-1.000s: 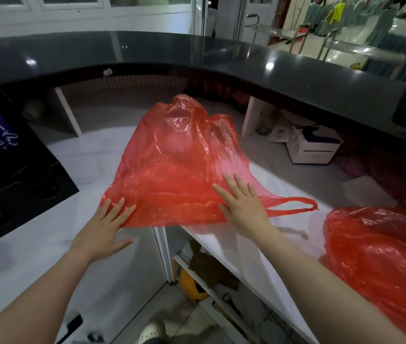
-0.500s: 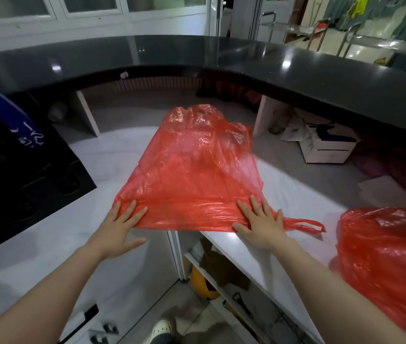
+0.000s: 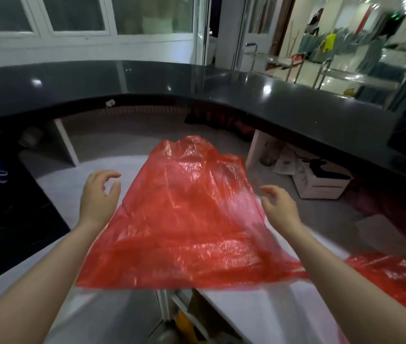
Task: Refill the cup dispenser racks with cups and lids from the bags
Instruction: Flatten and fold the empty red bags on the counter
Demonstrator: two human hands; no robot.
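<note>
**Flattened red bag between two loose hands**

At the far left a dark rack [image 3: 11, 207] sits on the white tabletop [image 3: 55, 192], its blue-labelled part cut off by the frame edge; whether it holds cups cannot be told. Just right of it the left hand [image 3: 99, 194] hovers beside the bag's left edge, fingers loosely curled, the grip wide and holding nothing.

The red plastic bag [image 3: 187, 219] lies spread in the middle, its near edge hanging past the tabletop's front, its far end bunched up. It looks flat and slack, so probably emptied and laid out for smoothing or folding. It sits between the two grips, apparently touched by neither.

The right hand [image 3: 280, 209] hangs at the bag's right edge, fingers relaxed, grip likewise wide and empty. At the far right a second red bag [image 3: 395, 276] rests fuller, likely the one with stock left to unload.
</note>
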